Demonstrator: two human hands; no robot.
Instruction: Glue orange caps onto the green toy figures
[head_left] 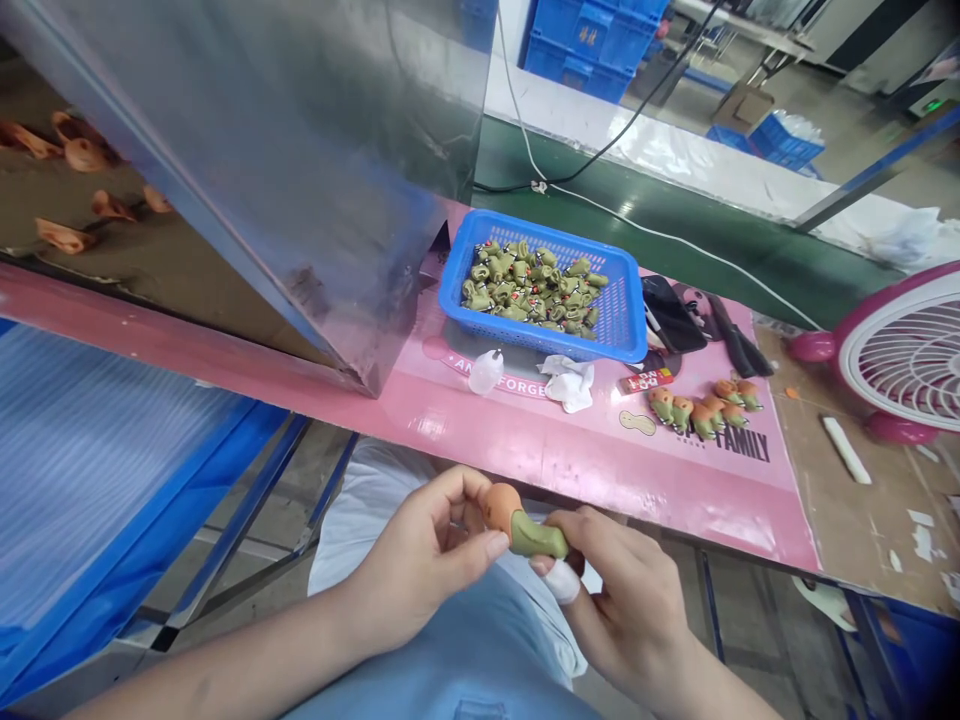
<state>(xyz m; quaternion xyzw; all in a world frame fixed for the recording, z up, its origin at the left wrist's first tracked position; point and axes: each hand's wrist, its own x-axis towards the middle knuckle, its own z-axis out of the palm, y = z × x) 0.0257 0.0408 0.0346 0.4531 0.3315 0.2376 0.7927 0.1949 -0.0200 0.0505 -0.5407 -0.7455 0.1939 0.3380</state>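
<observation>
Over my lap, both hands hold one small toy figure (534, 537) with an orange round head and a green body. My left hand (431, 560) pinches the orange head between thumb and fingers. At the green end, my right hand (619, 590) grips with thumb and fingers, and a white wrap covers its thumb. On the pink mat (480, 440) ahead, a blue basket (626, 345) holds many green toy bodies (525, 285). Several joined-looking orange and green figures (705, 408) lie in a cluster to the right.
A metal-walled box (360, 200) stands at left, with orange pieces (82, 150) on its brown surface. A small translucent bottle (486, 371), crumpled tissue (568, 382), a red packet (646, 381) and a black pouch (673, 312) lie near the basket. A pink fan (904, 345) stands at right.
</observation>
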